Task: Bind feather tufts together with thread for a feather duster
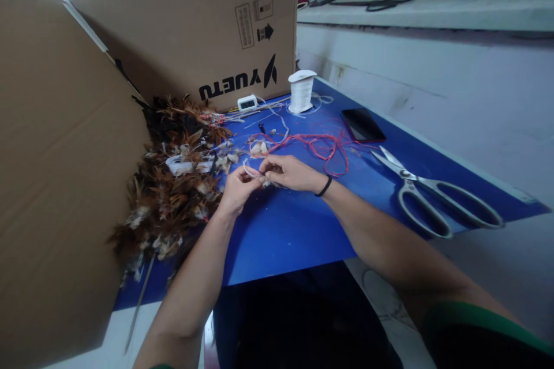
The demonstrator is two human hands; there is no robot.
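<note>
My left hand (239, 189) and my right hand (291, 172) meet above the blue tabletop (277, 236), fingertips pinched. Between them runs a thin white ribbon (247, 168), which loops up beside the left fingers. Small pale fluffy bits show just under the fingertips; what they belong to is mostly hidden. Close beyond the hands lies a tangle of pink-red cord (331, 155). To the left is a big heap of brown feathers (173, 193) with pale fluffy ends. Farther back stands a spool of white ribbon (302, 92), its loose end trailing on the table.
Large scissors (426, 184) lie partly spread on the right, near a dark phone (363, 124). A small white digital display (247, 103) sits before a cardboard box (194, 29). Another cardboard panel (64, 173) walls the left. On a ledge (433, 11) lie black-handled scissors (392, 2).
</note>
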